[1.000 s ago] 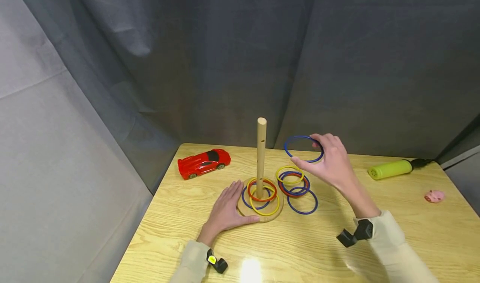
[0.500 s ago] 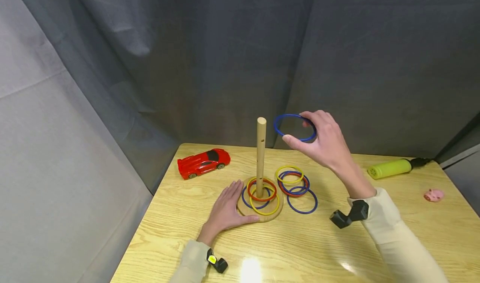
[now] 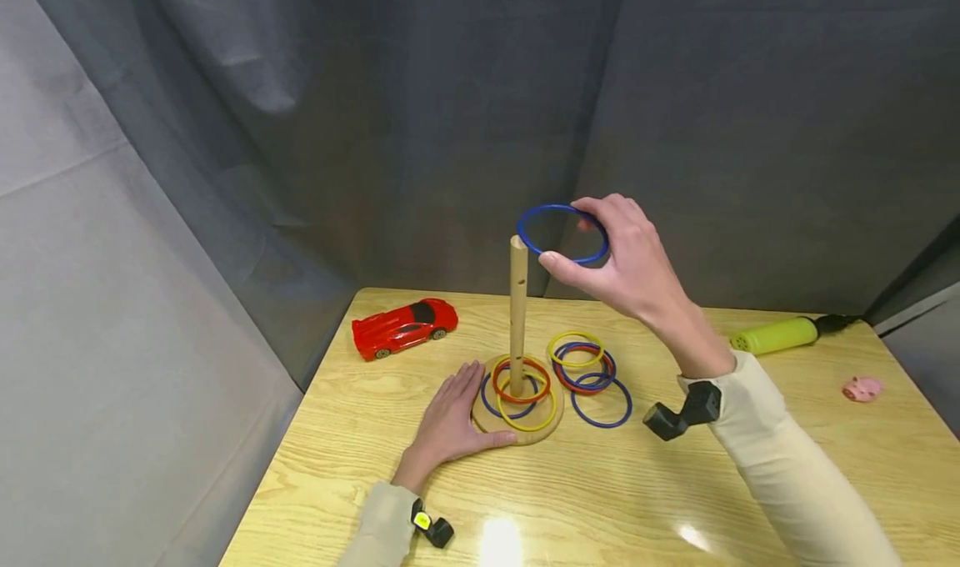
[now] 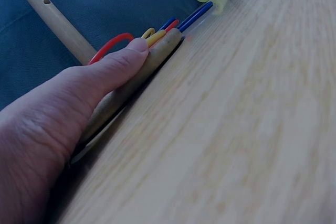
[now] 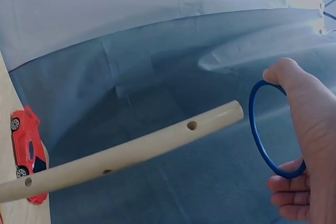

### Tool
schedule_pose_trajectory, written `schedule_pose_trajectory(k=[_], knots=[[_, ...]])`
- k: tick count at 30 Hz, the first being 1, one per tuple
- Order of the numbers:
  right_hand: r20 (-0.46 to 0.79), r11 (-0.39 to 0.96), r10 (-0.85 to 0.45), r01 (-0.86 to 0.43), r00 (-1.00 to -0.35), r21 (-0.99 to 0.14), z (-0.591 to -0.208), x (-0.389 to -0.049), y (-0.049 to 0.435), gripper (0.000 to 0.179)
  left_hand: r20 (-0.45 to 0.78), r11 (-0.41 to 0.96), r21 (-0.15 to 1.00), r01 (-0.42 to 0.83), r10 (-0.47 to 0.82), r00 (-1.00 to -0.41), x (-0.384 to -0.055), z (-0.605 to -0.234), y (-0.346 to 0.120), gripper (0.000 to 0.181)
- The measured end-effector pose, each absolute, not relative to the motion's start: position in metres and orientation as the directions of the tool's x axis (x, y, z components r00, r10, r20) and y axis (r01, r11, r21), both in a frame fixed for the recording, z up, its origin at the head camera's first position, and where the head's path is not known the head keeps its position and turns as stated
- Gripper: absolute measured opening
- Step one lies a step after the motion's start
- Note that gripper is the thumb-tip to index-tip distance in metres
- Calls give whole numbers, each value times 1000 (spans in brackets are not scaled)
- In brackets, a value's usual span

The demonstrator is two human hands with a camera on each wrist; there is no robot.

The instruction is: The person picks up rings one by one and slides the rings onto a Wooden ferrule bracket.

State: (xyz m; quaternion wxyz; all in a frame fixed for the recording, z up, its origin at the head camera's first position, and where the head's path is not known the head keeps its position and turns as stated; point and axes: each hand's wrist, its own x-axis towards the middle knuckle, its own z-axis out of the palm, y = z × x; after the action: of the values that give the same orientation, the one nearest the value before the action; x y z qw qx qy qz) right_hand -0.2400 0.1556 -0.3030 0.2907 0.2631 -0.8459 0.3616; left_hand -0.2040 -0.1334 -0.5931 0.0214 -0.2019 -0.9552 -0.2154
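Observation:
A wooden post [image 3: 517, 317] stands upright on a round wooden base [image 3: 532, 439], with several red, yellow and blue rings lying around its foot. My left hand [image 3: 446, 425] rests at the base's left side, fingers straight, its thumb pressing the front rim; the left wrist view shows this thumb [image 4: 123, 66] on the base's edge. My right hand [image 3: 633, 271] pinches a blue ring [image 3: 551, 207] between thumb and fingers. The ring is level with the post's top and just right of it. In the right wrist view, a small gap separates the blue ring [image 5: 252, 114] from the post tip [image 5: 228, 114].
Right of the base lies a loose pile of yellow, red and blue rings [image 3: 602, 426]. A red toy car [image 3: 405, 328] sits at the back left. A green pump [image 3: 776, 336] and a pink pig toy [image 3: 862, 388] are on the right. Behind the table hangs a dark curtain [image 3: 450, 133].
My right hand has lifted the blue ring and carried it left, from above the ring pile to beside the post's top. The left hand has stayed at the base.

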Motion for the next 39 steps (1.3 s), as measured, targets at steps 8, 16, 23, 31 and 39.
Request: schedule_pose_trajectory(k=[8,16,23,31,39], knots=[[640,603,-332,-678,-693,-420,-316,-238,138,72,125,826,409,388,371,-920,-204,-593,-134,135],[579,620,-360,-651,-732,-438,-343,-235,132,77,126,826,406,392,374,-919,-204,-593,-133,135],[517,631,-373,-619,-771,-468,-372,-231,129,82,117,828,410,382,368,-922,-204,-592,-133,135],[494,623,-379,-610,-783,-490,-404,-225,126,86,111,833,403,380,368,-923,-203,-593,-133,135],[482,624,-357,-588,-800,-515,-443,-224,125,87,110,834,396,384,372,-922,-203,-592,-133,135]])
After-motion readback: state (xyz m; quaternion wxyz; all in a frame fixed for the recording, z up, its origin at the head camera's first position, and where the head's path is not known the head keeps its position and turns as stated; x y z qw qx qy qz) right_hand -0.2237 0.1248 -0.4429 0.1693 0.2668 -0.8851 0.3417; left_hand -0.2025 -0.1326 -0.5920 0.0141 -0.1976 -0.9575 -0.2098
